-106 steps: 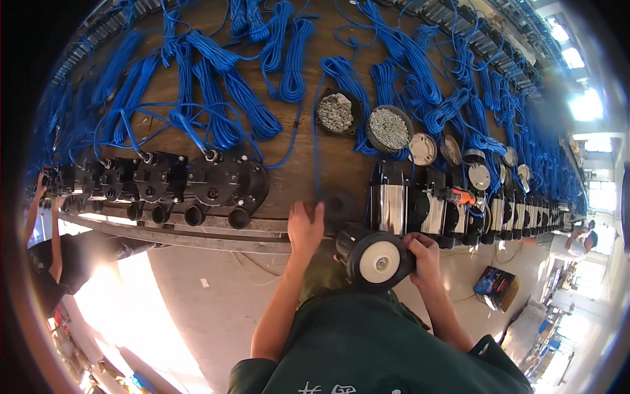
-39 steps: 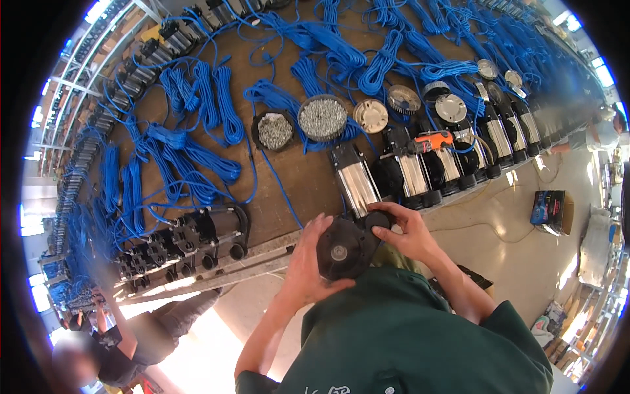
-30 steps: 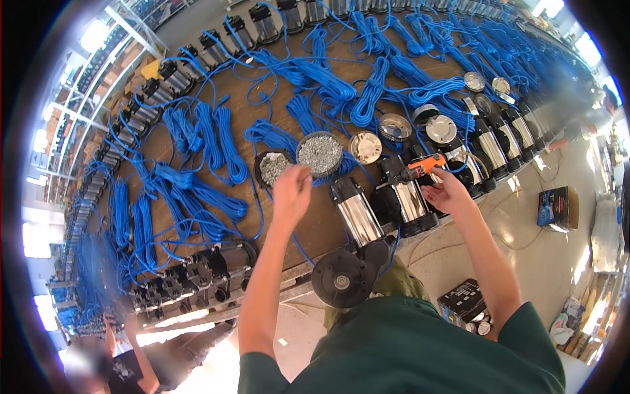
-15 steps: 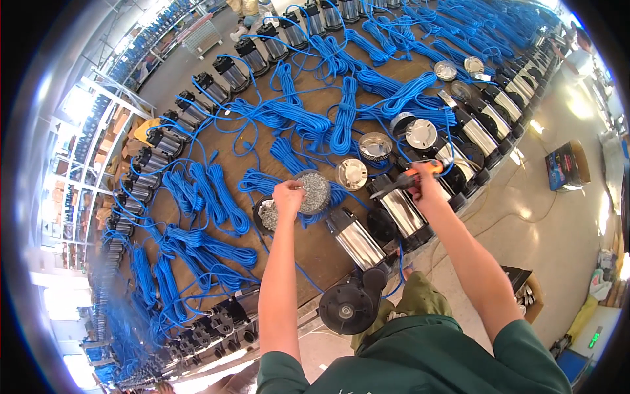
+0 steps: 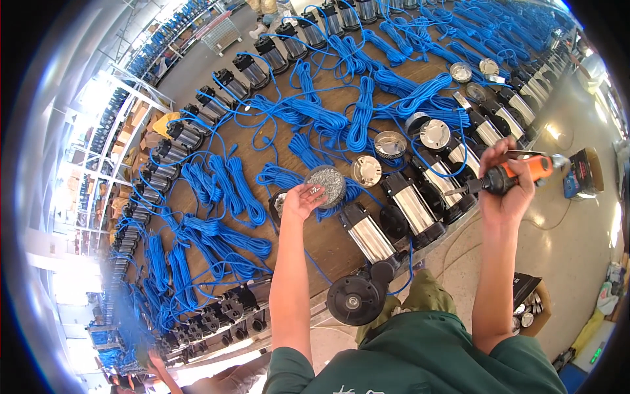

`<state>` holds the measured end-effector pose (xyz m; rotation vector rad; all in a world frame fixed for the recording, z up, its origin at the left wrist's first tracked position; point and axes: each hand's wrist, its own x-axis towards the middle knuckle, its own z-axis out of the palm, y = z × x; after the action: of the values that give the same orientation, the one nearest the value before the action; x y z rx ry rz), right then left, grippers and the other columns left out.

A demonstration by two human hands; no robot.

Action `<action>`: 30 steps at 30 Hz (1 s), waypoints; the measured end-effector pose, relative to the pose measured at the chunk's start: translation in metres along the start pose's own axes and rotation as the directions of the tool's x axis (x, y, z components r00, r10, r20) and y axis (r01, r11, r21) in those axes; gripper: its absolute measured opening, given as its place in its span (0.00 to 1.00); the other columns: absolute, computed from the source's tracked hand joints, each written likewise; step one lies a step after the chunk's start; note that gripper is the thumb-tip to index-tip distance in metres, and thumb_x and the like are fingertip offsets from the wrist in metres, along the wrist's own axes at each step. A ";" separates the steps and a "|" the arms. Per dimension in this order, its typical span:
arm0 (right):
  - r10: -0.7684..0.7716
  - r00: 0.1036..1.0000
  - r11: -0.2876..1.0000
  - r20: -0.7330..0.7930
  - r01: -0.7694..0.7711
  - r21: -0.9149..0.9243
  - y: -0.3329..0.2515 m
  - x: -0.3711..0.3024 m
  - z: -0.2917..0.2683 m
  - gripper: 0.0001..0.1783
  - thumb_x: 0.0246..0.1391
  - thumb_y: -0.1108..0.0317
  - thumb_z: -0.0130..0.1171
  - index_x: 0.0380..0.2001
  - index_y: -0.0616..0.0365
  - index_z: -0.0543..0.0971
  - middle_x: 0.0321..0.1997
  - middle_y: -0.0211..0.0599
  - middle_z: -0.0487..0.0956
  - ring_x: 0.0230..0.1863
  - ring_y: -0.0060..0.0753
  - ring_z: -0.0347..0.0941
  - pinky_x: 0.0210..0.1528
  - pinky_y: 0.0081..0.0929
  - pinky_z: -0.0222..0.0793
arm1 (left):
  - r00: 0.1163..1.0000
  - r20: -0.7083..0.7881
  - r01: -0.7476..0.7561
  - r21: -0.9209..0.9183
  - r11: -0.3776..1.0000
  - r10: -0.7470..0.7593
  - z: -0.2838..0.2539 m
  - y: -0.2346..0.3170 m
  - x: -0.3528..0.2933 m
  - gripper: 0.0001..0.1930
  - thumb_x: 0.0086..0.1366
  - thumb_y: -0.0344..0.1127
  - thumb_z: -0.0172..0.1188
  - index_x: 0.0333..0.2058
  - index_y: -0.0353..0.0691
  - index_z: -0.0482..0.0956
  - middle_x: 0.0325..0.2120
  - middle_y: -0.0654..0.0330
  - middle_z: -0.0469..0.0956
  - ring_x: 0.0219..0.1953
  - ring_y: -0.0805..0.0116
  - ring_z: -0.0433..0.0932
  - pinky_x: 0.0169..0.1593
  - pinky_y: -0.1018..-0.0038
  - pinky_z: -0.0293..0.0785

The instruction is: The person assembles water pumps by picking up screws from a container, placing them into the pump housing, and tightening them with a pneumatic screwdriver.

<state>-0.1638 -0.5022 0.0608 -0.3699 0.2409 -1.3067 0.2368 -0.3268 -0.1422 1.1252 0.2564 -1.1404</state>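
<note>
Left hand (image 5: pixel 302 201) palm up, half-curled but not clenched, small metal pieces (image 5: pixel 315 189) on its fingers, overlapping the near-left side of a round tub (image 5: pixel 343 189); forearm stretched forward. Right hand (image 5: pixel 503 205) raised, elbow bent, grasping an orange-and-black power driver (image 5: pixel 538 168), bit pointing left over silver-sided motors (image 5: pixel 411 205). Black round-ended unit (image 5: pixel 355 300) at the bench's near edge, before the person's body. Blue cable bundles (image 5: pixel 361 117) spread across the brown bench (image 5: pixel 316 241).
</note>
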 end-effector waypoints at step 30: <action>0.069 0.928 0.801 0.367 0.167 -0.575 -0.017 -0.122 0.047 0.17 0.49 0.81 0.53 0.45 0.66 0.69 0.27 0.40 0.72 0.24 0.27 0.69 0.28 0.26 0.69 | 0.844 0.249 -0.060 0.924 -0.377 0.475 0.040 -0.013 -0.005 0.14 0.46 0.37 0.63 0.32 0.36 0.83 0.35 0.45 0.81 0.40 0.46 0.80 0.44 0.57 0.76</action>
<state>-0.1911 -0.3814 0.1065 -1.1667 0.3226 -1.1587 0.2095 -0.3560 -0.1277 2.7225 -1.1194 -0.3927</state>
